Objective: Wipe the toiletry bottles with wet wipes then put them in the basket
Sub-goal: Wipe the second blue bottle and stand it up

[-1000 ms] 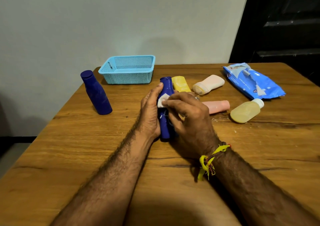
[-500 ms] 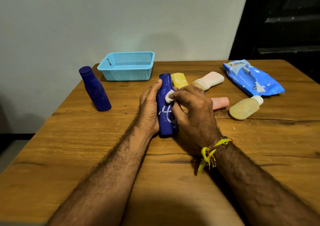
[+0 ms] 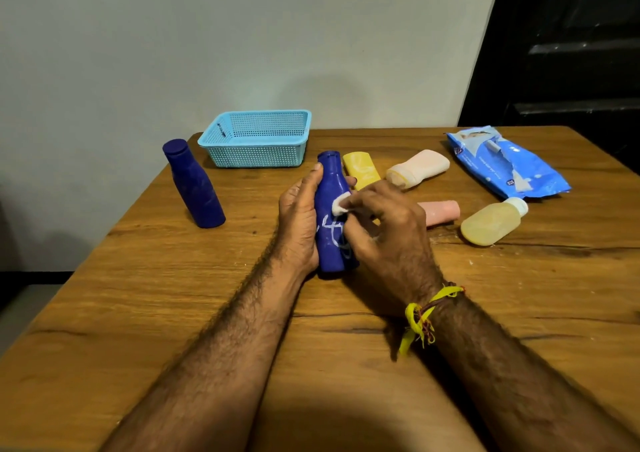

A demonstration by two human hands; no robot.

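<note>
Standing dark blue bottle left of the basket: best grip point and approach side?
Probably the narrow neck just under the cap of the standing blue bottle, coming from the right or the front. It stands upright, tapering toward the top, so the upper part is slimmer than the wide base. The basket sits close behind to its right, so stay forward of that; bare table lies in front.

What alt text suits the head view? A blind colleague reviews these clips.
Two bare hands work on an upright blue bottle on a wooden table: the left hand holds it, the right hand rubs a white wipe on it. Behind are an empty basket, a second blue bottle, four bottles lying flat and a wipes pack.
</note>
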